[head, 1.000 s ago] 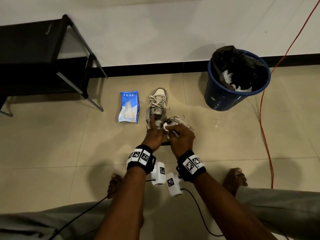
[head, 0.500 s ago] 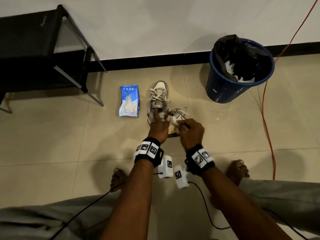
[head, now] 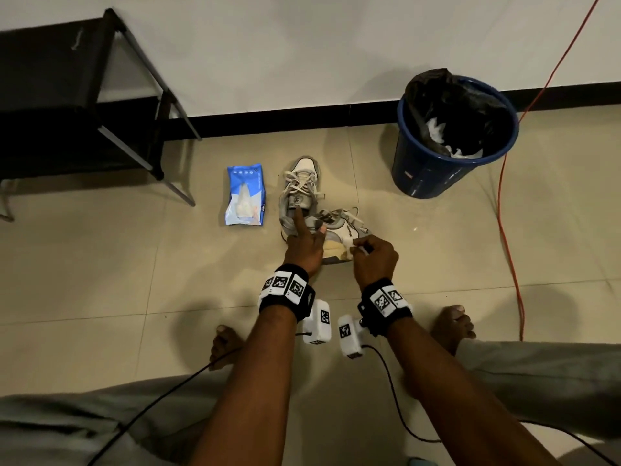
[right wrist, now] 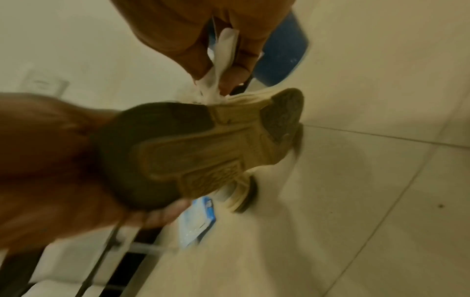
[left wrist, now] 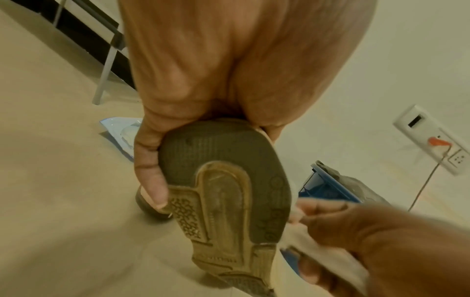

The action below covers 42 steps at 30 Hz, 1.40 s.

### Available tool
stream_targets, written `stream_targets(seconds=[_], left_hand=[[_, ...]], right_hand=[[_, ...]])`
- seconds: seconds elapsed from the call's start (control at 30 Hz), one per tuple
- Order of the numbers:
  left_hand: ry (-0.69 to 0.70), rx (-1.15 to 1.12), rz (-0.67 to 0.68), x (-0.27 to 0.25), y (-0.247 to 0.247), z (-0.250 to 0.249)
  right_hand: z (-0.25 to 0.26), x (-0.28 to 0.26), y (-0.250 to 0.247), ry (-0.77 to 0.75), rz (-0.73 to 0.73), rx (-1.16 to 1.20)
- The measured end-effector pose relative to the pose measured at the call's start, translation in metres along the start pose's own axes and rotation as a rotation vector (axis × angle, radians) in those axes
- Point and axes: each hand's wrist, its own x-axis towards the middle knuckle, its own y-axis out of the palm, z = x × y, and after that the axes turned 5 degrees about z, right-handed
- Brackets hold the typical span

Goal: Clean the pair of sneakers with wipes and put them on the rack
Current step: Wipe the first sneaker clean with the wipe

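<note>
My left hand (head: 304, 243) grips the heel of a grey and white sneaker (head: 339, 230) held on its side, its worn tan sole (left wrist: 223, 193) facing me. The thumb (left wrist: 152, 180) wraps one edge of the heel. My right hand (head: 373, 253) pinches a white wipe (right wrist: 221, 60) against the sneaker's side at the midsole (head: 347, 247). The second sneaker (head: 300, 190) stands upright on the floor just beyond, laces loose. The blue wipes pack (head: 245, 200) lies left of it. The black shoe rack (head: 77, 105) stands at the far left by the wall.
A blue bin (head: 447, 142) with a black liner and used wipes stands at the back right. An orange cable (head: 507, 230) runs along the floor on the right. My bare feet (head: 452, 324) and trouser legs frame the tiled floor near me.
My right hand with the wipe has slid right along the held sneaker's side. The left hand keeps its grip on the heel. The view has shifted slightly.
</note>
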Motion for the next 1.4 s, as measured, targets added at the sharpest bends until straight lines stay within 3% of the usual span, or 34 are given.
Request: stream_targets(seconds=[0.07, 0.13, 0.27, 0.4, 0.43, 0.53, 0.57, 0.67, 0.73, 0.87, 1.03, 1.17, 1.4], left_hand=[[0.005, 0.030, -0.017, 0.001, 0.001, -0.001], [0.005, 0.014, -0.006, 0.002, -0.003, 0.001], [-0.015, -0.029, -0.012, -0.006, -0.006, 0.000], [-0.018, -0.046, -0.014, -0.005, -0.007, 0.004], [-0.023, -0.052, -0.001, -0.005, -0.009, 0.004], [-0.015, -0.038, -0.002, -0.010, -0.009, 0.003], [-0.027, -0.032, -0.004, -0.009, -0.008, 0.001], [-0.040, -0.020, -0.015, -0.004, -0.010, -0.001], [-0.033, -0.023, -0.013, -0.001, -0.011, -0.001], [-0.040, 0.007, -0.021, -0.004, -0.003, -0.010], [-0.019, 0.026, -0.030, -0.001, -0.005, -0.010], [-0.041, 0.023, -0.039, -0.006, -0.001, -0.009], [-0.042, -0.034, -0.034, -0.002, -0.006, -0.011]], right_hand=[[0.008, -0.021, 0.005, -0.183, 0.060, -0.002], [0.007, -0.032, 0.007, -0.268, 0.090, -0.008], [-0.006, 0.000, 0.000, -0.083, 0.017, -0.083], [0.004, -0.033, 0.007, -0.369, 0.120, -0.092], [-0.001, -0.032, 0.006, -0.370, 0.128, -0.117], [-0.019, -0.006, 0.000, -0.141, 0.058, -0.177], [-0.020, -0.004, -0.002, -0.145, 0.039, -0.189], [-0.004, -0.027, 0.003, -0.386, 0.131, -0.194], [-0.003, -0.029, 0.000, -0.465, 0.157, -0.225], [-0.021, 0.003, -0.008, -0.199, 0.050, -0.297], [-0.007, -0.024, -0.001, -0.436, 0.127, -0.258], [-0.016, 0.010, -0.007, -0.202, 0.101, -0.284], [0.021, -0.032, 0.017, -0.380, 0.125, 0.061]])
